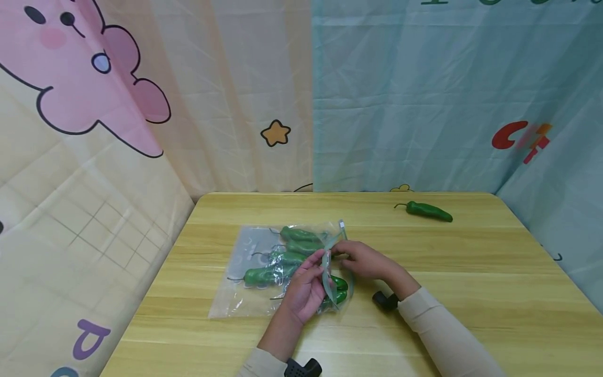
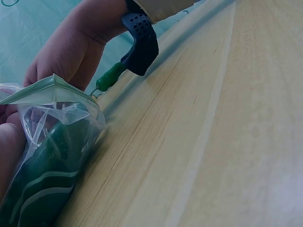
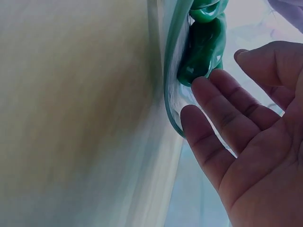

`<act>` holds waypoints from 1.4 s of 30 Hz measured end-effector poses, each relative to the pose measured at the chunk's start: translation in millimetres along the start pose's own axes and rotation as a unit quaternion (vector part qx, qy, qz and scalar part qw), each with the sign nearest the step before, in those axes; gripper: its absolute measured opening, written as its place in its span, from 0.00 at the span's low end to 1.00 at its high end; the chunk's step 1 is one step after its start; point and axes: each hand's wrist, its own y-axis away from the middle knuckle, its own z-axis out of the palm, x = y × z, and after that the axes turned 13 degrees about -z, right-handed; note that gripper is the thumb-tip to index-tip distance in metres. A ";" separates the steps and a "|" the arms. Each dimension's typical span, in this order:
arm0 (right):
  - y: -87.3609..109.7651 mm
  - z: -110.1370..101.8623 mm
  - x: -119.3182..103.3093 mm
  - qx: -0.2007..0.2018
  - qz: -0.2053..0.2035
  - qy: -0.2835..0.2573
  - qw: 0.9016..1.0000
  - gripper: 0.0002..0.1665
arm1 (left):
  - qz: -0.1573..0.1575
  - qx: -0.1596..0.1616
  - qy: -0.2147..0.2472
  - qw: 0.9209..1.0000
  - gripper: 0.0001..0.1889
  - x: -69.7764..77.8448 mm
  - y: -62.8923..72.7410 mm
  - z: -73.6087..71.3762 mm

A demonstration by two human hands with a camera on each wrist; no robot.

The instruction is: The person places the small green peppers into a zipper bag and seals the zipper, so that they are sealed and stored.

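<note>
A clear zip bag (image 1: 226, 293) with a green-edged mouth lies on the table, holding several long green peppers (image 1: 266, 276). My left hand (image 1: 306, 290) is at the bag's mouth, thumb and fingers gripping its near side by the green strip. On the other side, my right hand (image 1: 369, 262) reaches to the opening from the right. Its fingers (image 3: 208, 142) are loosely extended, with the thumb apart, and touch the mouth beside the glossy pepper tips (image 3: 203, 52). The left wrist view shows the green rim (image 2: 52, 90) standing spread above a dark green pepper (image 2: 52, 161).
Another green pepper (image 1: 428, 211) lies loose at the back right of the wooden table (image 1: 212, 361). Printed cloth curtains (image 1: 405, 94) hang behind the table and along its sides. A black wrist camera (image 1: 385, 301) sits on the right wrist.
</note>
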 end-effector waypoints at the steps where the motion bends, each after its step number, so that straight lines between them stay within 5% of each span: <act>1: 0.3 -0.1 0.9 0.000 -0.002 0.001 1.000 0.20 | 0.001 -0.002 -0.001 1.000 0.19 -0.1 0.0 -0.3; 19: 20.5 -37.2 18.4 0.062 0.010 0.025 0.998 0.15 | -0.002 0.015 0.000 1.000 0.19 -0.2 0.0 -0.8; 42: 59.2 -116.7 76.3 0.048 0.118 0.112 0.986 0.20 | 0.005 -0.006 -0.003 1.000 0.19 -0.4 -1.0 -2.7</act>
